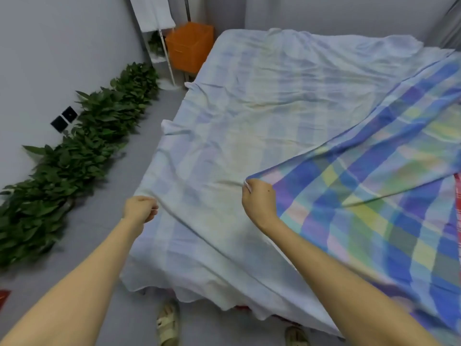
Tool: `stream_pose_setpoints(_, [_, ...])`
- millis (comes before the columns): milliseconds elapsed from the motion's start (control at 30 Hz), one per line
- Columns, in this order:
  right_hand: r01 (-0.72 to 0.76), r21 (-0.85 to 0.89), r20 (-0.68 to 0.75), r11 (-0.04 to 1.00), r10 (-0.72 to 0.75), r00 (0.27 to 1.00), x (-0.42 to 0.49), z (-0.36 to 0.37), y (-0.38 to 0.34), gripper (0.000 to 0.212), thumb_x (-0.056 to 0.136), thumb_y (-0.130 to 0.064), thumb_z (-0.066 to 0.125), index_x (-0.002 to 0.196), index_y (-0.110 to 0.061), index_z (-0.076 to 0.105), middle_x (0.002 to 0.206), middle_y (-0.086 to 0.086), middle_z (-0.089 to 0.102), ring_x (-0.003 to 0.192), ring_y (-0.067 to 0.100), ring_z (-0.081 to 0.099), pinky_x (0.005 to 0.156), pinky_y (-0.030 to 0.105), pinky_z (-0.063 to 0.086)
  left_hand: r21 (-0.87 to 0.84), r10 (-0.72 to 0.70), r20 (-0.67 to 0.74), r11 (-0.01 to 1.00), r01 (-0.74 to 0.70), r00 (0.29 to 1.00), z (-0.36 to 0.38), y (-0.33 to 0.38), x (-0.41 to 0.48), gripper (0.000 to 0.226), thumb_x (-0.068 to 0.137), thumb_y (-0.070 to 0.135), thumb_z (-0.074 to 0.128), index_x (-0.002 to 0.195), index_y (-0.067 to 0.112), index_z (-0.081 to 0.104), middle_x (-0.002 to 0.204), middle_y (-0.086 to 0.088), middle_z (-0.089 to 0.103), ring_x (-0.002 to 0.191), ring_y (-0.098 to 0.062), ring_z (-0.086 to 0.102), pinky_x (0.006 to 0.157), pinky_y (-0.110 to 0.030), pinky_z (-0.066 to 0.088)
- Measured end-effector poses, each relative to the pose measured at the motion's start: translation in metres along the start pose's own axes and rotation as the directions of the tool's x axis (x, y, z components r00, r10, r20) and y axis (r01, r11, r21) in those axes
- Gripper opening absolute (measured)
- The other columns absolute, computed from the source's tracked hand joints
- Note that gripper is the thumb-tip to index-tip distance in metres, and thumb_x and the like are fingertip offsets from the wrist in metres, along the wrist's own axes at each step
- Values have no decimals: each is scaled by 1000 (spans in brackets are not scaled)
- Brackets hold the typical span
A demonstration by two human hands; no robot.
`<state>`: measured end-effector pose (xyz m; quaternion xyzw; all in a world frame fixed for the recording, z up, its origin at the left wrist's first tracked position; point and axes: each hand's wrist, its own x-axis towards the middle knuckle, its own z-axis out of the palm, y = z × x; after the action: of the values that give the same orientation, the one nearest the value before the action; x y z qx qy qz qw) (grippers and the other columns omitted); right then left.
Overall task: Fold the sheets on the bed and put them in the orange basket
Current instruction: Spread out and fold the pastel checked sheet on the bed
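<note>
A plaid sheet (262,116) in blue, green, yellow and pink covers the bed, its pale underside up over most of the mattress. The bright patterned side (374,191) is folded over from the right. My right hand (259,201) pinches the corner of that folded part near the bed's middle front. My left hand (141,208) grips the sheet's pale edge at the bed's left side. The orange basket (189,46) stands on the floor beyond the bed's far left corner.
A row of green leafy plants (74,151) lines the left wall on the grey floor. A white rack (159,33) with a hanging white cloth stands beside the basket. A red patterned fabric (457,196) shows at the right edge. My sandalled feet (168,323) are by the bed's near edge.
</note>
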<state>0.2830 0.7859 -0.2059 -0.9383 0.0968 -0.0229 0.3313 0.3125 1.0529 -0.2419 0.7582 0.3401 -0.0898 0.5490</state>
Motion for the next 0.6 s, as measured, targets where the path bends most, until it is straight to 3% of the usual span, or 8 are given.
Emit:
stream_pose_setpoints(133, [-73, 10, -31, 997, 73, 997, -11, 58, -75, 32, 86, -1, 45, 59, -10, 30, 64, 21, 47, 77, 41, 49, 59, 34, 11, 66, -40, 28, 997, 39, 999, -67, -28, 61, 24, 88, -6, 51, 68, 9, 54, 69, -13, 53, 56, -19, 49, 34, -10, 40])
stream_pose_setpoints(200, [-8, 44, -5, 999, 9, 1000, -22, 89, -133, 41, 86, -2, 47, 56, -15, 22, 55, 9, 31, 69, 37, 39, 60, 31, 12, 111, -66, 33, 992, 62, 997, -106, -48, 88, 26, 85, -6, 51, 65, 10, 56, 65, -12, 53, 55, -20, 48, 36, -12, 40])
stream_pose_setpoints(267, [83, 110, 80, 990, -92, 993, -34, 122, -191, 45, 86, -3, 50, 55, -18, 20, 57, 7, 28, 67, 31, 31, 62, 30, 18, 168, -87, 14, 982, 83, 996, -139, -67, 114, 28, 82, -8, 50, 60, 9, 55, 60, -13, 50, 55, -23, 46, 42, -17, 40])
stream_pose_setpoints(333, [122, 165, 217, 979, -157, 963, -45, 161, -224, 40, 87, -4, 50, 55, -15, 29, 58, 14, 35, 64, 35, 37, 61, 38, 28, 210, -113, -17, 971, 115, 993, -164, -91, 140, 29, 81, -9, 49, 57, 8, 52, 57, -12, 48, 56, -24, 44, 46, -21, 39])
stream_pose_setpoints(467, [84, 48, 398, 995, -96, 912, -47, 233, -212, 45, 90, -7, 48, 53, -18, 24, 53, 5, 25, 68, 34, 32, 62, 31, 24, 208, -183, -29, 960, 185, 983, -184, -142, 187, 25, 74, -4, 51, 53, 10, 50, 59, -14, 46, 61, -23, 42, 59, -30, 38])
stream_pose_setpoints(533, [51, -43, 438, 998, -27, 898, -40, 271, -192, 47, 91, -9, 47, 56, -22, 20, 62, 13, 34, 77, 39, 44, 64, 29, 22, 226, -227, -25, 948, 226, 974, -187, -187, 218, 14, 64, 9, 52, 50, 9, 51, 59, -18, 49, 64, -24, 43, 62, -35, 37])
stream_pose_setpoints(600, [22, -90, 458, 996, 22, 889, -34, 297, -170, 45, 90, -8, 48, 56, -21, 21, 70, 23, 45, 89, 42, 53, 65, 31, 22, 252, -266, -20, 932, 262, 964, -181, -209, 225, 22, 69, 10, 57, 50, 1, 51, 60, -29, 52, 62, -30, 45, 64, -35, 37])
